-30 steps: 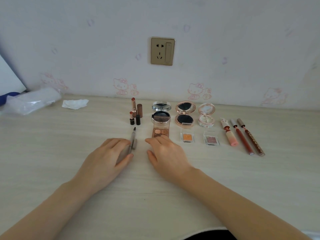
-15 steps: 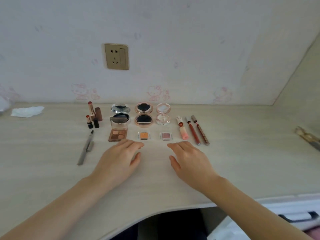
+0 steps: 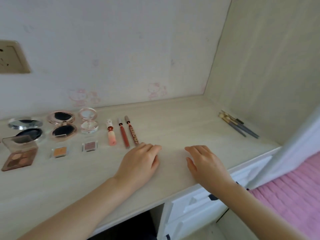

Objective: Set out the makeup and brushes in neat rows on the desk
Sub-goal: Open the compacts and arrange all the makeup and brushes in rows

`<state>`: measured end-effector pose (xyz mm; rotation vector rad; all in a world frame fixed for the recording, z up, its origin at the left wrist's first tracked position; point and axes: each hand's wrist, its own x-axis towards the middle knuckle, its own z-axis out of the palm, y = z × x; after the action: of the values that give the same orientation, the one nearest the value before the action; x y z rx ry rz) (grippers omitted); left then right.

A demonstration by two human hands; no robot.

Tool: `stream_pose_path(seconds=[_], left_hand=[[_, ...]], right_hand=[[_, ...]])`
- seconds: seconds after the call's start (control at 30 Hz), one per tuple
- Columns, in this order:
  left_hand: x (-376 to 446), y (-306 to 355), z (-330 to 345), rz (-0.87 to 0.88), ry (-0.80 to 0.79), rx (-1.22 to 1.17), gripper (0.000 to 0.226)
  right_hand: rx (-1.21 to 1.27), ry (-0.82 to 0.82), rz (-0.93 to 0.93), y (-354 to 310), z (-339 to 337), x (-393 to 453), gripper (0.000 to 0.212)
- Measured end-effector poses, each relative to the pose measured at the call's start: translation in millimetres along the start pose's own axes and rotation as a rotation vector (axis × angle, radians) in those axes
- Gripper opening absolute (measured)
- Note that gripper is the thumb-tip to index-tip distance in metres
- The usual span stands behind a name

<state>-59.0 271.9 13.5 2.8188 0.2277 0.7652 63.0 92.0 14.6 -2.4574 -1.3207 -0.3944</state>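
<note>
Makeup lies in rows on the pale desk (image 3: 173,118): an open silver compact (image 3: 26,129), a rose-gold compact (image 3: 62,125), a clear blush compact (image 3: 88,121), a brown eyeshadow palette (image 3: 20,154), an orange eyeshadow pan (image 3: 59,151) and a mauve pan (image 3: 89,146). Right of them lie a pink lip tube (image 3: 110,134) and two red lip glosses (image 3: 123,134) (image 3: 133,132). A bundle of brushes (image 3: 239,125) lies apart at the far right by the side wall. My left hand (image 3: 140,161) rests flat, empty, just below the glosses. My right hand (image 3: 206,163) rests flat, empty, near the desk's front edge.
A wall socket (image 3: 12,58) sits on the back wall at the left. White drawers (image 3: 199,205) stand under the desk's right end, and a pink bedspread (image 3: 294,196) lies beyond. A side wall panel (image 3: 268,66) closes the desk's right end.
My view has swung right, bringing the brushes and drawers into sight. The left hand let go of the thin brush at the left, and both empty hands have slid rightward along the desk.
</note>
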Motion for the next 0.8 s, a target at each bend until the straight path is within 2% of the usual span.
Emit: stream_pose_path(seconds=[0.3,0.53,0.67,0.8], left_hand=[[87,54,76,0.119,-0.002,-0.124,0.023],[167,82,128,0.072,-0.047,-0.273,0.028],[225,96,149,-0.034,-0.126,-0.415,0.027],[277,101,172,-0.105,-0.177,-0.484,0.025]], right_hand=[[-0.107,-0.02,0.163,103,-16,7,0.033],[-0.149,0.034,0.34,166,-32,48,0.031],[-0.115,0.045,0.443,206,-37,79,0.025],[-0.072,0.002,0.568,247,-30,107,0.032]])
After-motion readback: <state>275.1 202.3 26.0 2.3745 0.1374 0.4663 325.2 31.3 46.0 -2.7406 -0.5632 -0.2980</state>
